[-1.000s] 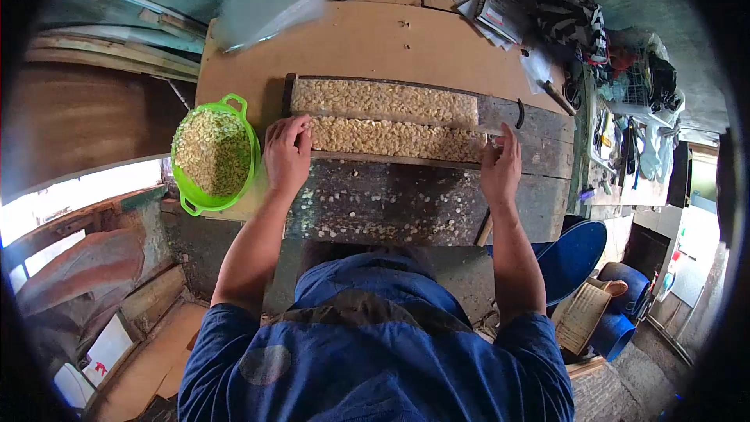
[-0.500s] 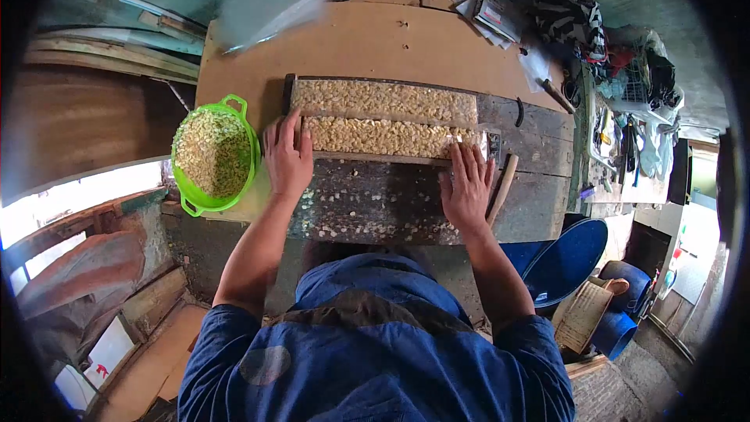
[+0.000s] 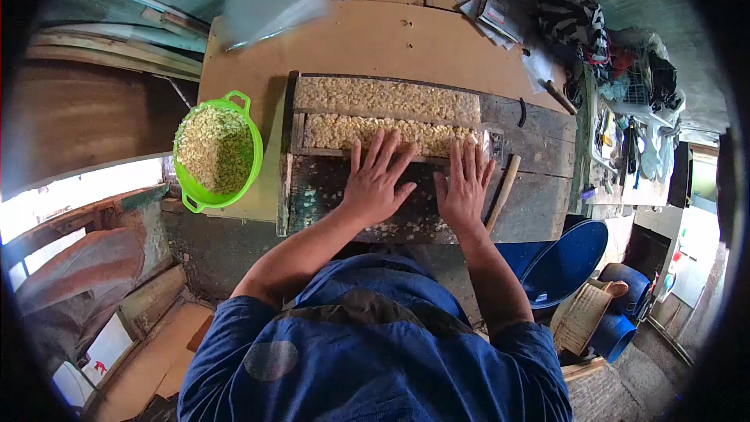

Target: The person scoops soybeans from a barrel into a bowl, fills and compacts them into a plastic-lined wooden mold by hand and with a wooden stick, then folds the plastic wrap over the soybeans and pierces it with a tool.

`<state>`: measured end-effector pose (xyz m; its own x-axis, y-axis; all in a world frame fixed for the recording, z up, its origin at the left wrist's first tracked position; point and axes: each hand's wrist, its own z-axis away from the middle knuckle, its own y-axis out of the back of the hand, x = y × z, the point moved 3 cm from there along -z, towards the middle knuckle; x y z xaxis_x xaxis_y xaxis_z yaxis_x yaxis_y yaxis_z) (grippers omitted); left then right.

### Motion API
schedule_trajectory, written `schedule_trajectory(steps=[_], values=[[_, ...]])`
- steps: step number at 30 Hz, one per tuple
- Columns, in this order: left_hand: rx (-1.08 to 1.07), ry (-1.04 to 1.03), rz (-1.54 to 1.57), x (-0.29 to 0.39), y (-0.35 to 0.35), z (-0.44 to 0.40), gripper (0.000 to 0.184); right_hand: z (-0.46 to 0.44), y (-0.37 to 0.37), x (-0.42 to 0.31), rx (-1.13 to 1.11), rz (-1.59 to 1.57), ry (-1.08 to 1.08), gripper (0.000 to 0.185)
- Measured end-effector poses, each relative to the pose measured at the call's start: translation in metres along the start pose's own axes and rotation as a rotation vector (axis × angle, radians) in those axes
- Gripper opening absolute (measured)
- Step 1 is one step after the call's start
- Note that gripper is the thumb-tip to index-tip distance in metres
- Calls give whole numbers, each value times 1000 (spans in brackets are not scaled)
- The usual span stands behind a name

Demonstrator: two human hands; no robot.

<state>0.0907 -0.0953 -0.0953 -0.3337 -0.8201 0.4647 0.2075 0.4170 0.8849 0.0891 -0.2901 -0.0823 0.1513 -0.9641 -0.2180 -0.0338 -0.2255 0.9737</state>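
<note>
Two long, flat packs of pale split beans, apparently soybeans in clear plastic, lie side by side in a dark wooden frame [image 3: 292, 98]. My left hand [image 3: 376, 187] rests palm down with spread fingers, its fingertips on the middle of the near pack [image 3: 328, 133]. Close to that pack's right end, my right hand [image 3: 462, 194] also lies flat, fingers apart. Neither hand grips anything. Beyond them is the far pack [image 3: 383, 98], untouched. A wooden stick [image 3: 502, 195] lies just right of my right hand.
At the left table edge stands a bright green colander [image 3: 257, 155] with loose beans [image 3: 205, 156] in it. A clear plastic sheet [image 3: 281, 8] lies at the back left. A knife-like tool [image 3: 559, 98] sits back right, and a blue barrel [image 3: 566, 262] stands below the table's right side.
My left hand has moved right from the near pack's left end to its middle. My right hand stays about where it was, near the right end.
</note>
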Motion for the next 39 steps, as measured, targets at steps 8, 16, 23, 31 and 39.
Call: schedule_trajectory(steps=[8,16,23,31,39], values=[[89,149,-96,-40,23,15,72,-11,2,-31,-34,-46,138,70],[184,313,-150,-67,27,53,74,-72,-6,-134,-139,-180,460,65],[145,391,-76,-76,37,68,79,-103,-29,-184,-196,-122,576,55],[96,353,-109,-83,45,59,75,-107,-23,-161,-47,-102,469,44],[132,305,-97,-87,53,38,79,-118,-26,-146,-18,-121,406,26]])
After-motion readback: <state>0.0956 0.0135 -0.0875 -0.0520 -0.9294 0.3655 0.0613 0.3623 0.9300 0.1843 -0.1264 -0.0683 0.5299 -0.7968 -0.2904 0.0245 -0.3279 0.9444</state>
